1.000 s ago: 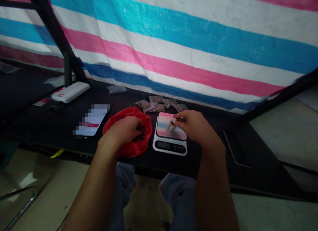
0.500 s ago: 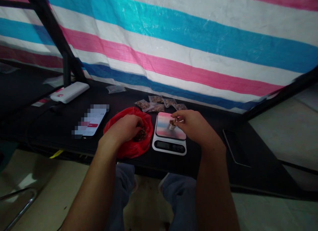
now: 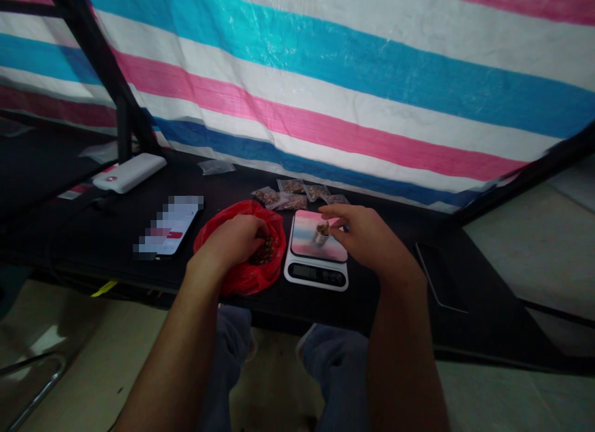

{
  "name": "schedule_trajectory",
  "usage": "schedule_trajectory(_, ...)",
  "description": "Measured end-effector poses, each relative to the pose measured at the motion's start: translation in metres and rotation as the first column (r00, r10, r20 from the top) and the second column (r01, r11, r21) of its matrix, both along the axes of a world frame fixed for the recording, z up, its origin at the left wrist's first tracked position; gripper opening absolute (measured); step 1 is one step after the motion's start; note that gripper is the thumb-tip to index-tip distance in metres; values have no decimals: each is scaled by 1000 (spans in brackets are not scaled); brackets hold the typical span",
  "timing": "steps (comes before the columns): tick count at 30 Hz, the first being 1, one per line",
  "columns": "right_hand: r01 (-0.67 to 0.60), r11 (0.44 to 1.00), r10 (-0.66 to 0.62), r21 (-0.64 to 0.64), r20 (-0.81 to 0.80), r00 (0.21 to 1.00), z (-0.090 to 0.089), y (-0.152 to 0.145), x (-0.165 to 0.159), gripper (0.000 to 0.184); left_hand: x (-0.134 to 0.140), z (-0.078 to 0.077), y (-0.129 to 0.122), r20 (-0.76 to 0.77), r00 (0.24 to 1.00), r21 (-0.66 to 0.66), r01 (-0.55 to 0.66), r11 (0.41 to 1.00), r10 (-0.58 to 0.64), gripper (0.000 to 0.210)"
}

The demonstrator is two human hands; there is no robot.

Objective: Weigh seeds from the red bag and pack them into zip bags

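Observation:
My left hand (image 3: pixel 239 238) reaches over a crumpled red plastic bag (image 3: pixel 246 282). Its fingers are curled at small brown pieces (image 3: pixel 266 251) inside; what they hold is hidden. On the pink, white and blue plate of a white kitchen scale (image 3: pixel 294 271) stands a small metal cup (image 3: pixel 320 237), heaped with similar brown pieces. Beside the cup's rim is my right hand (image 3: pixel 360 230), with forefinger stretched out above. Its thumb and another finger come together near the heap; anything between them is too small to make out.
Several small clear bags of brown pieces (image 3: pixel 294 201) lie behind the scale. A flat clear bag (image 3: pixel 216 167), a lit phone (image 3: pixel 179 224) and a white power bank (image 3: pixel 131 173) are to the left. A dark phone-like slab (image 3: pixel 439 277) lies right. Striped sheeting (image 3: pixel 325 66) hangs behind the black table.
My right fingers have drawn slightly up and right from over the cup, showing more of its heaped contents. My left hand stays at the red bag, almost unmoved.

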State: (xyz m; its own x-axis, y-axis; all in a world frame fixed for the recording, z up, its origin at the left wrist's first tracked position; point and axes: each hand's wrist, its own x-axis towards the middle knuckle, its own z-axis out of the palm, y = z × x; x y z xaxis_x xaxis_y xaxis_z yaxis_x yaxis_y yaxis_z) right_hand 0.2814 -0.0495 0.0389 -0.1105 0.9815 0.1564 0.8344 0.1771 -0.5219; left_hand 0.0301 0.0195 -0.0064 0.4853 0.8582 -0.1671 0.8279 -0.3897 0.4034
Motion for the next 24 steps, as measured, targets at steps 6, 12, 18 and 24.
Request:
schedule_trajectory(6,62,997,-59,34,-90,994,0,-1,2,37,1,-5,2,41,998,-15,38,999,-37,24)
schedule_trajectory(12,76,997,-74,9,-154,985,-1,-2,6,36,1,-2,1,41,999,7,-23,1000,23,24)
schedule_trajectory(18,73,997,-69,21,-170,983,1,-4,7,33,-5,11,-2,120,992,42,-56,998,51,27)
schedule_trajectory(24,93,995,-86,24,-208,974,-2,-6,9,32,-15,12,0,177,984,9,-27,1000,25,23)
